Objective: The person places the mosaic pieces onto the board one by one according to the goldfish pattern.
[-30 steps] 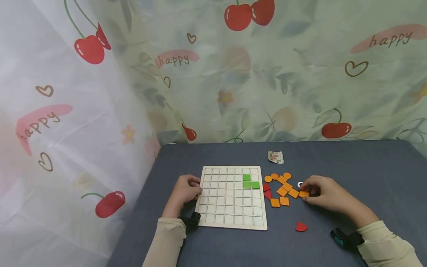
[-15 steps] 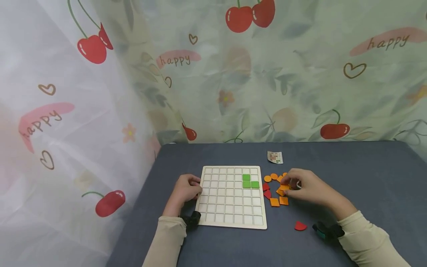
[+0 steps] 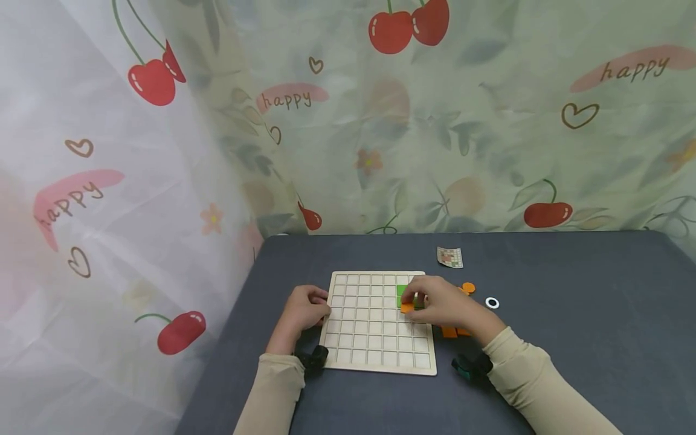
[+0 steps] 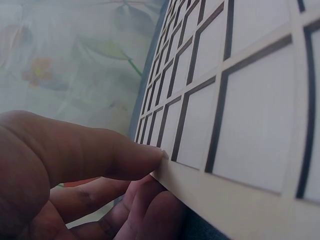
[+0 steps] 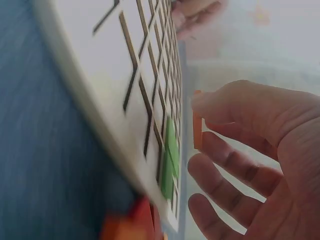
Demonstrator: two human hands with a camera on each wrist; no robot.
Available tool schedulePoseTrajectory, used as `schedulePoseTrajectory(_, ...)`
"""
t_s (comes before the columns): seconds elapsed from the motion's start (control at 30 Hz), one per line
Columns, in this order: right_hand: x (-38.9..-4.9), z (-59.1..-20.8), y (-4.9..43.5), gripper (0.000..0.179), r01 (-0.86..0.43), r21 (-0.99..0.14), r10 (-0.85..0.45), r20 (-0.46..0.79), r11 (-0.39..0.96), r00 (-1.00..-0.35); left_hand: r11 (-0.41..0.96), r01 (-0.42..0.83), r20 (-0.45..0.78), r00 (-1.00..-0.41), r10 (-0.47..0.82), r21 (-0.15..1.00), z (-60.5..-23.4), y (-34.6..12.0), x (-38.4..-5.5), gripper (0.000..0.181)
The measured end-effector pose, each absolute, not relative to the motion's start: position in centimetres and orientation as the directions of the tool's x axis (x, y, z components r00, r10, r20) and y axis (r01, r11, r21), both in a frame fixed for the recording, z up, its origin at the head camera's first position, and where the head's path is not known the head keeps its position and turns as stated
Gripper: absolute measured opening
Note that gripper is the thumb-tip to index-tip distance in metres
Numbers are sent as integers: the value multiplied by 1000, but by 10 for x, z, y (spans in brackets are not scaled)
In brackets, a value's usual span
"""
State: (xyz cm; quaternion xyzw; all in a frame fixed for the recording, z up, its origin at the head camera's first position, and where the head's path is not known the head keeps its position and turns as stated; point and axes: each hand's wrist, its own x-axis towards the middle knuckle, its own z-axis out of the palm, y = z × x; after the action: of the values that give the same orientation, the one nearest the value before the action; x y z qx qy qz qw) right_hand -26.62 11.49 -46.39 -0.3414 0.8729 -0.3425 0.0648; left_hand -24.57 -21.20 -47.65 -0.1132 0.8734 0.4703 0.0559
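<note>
A pale wooden grid board (image 3: 370,347) lies on the dark table, with green square tiles (image 3: 401,290) set in cells at its upper right. At its left edge my left hand (image 3: 301,311) grips the rim; the left wrist view shows the thumb (image 4: 135,157) on top and the fingers curled beneath. Over the right part of the board, my right hand (image 3: 448,305) pinches an orange square tile (image 5: 198,135) between thumb and forefinger. In the right wrist view that tile stands edge-on, apart from the board's face, while the other fingers are spread loosely.
Right of the board lie more orange pieces (image 3: 468,288), partly hidden under my right hand and wrist. A white ring (image 3: 492,303) lies farther right. Behind them is a small printed card (image 3: 450,258). A patterned cloth (image 3: 348,133) hangs beyond the table (image 3: 587,314).
My right hand has moved left from the loose pieces to over the board, carrying an orange square tile. The white ring shows again. My left hand has stayed at the board's edge.
</note>
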Motion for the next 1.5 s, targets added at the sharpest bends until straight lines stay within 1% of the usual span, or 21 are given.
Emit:
schedulePoseTrajectory(0.17,-270,-469,94,17,-553,-647,-661,99,525,-744,533,-232,-191,-973,-133,813,-477,-212,-246,30)
schedulePoseTrajectory(0.33,-272,-473,84,15,-551,-638,-669,74,538,-740,533,-236,-197,-972,-130,813,-477,-212,-246,31)
schedulePoseTrajectory(0.93,-269,-470,79,16,-543,-626,-661,59,559,-748,537,-227,-185,-974,-132,812,-479,-210,-248,31)
schedulePoseTrajectory(1.2,-268,-467,91,19,-549,-636,-658,84,543,-748,535,-232,-186,-973,-140,812,-479,-210,-248,31)
schedulePoseTrajectory(1.37,-267,-463,109,18,-545,-626,-639,95,558,-763,533,-232,-185,-973,-140,814,-478,-212,-247,30)
schedulePoseTrajectory(1.5,-265,-460,126,18,-517,-643,-610,96,565,-786,535,-235,-189,-972,-140,811,-477,-212,-247,31)
